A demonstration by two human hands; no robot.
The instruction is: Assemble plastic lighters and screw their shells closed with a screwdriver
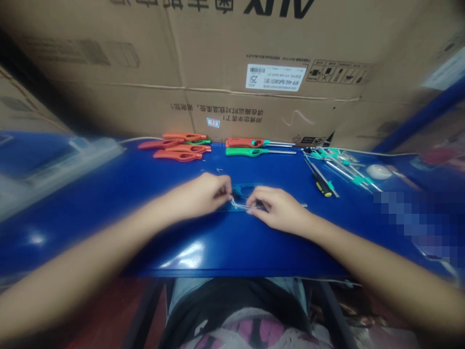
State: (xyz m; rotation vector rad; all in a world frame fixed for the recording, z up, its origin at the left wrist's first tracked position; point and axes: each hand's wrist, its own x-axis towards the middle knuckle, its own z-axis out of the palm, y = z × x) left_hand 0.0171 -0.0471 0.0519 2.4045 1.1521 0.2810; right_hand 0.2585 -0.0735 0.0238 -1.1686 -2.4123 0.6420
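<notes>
My left hand [209, 195] is at the middle of the table, its thumb and fingertips pinched on one end of thin white wires [238, 205]. My right hand [278, 206] is closed by the wires' other end; a thin metal rod [304, 205] sticks out past it on the right, and its grip is partly hidden. Between and beneath both hands lies a blue jig or lighter-shell-like piece [241, 189] with an oval opening; its exact kind is unclear.
Behind are orange lighter bodies [181, 154], a red long-nosed lighter [240, 143] and a green one [243, 151]. To the right lie a black-and-yellow screwdriver [322, 186], several metal tubes with teal ends [345, 169] and a white round object [378, 171]. A cardboard box [218, 63] walls the back.
</notes>
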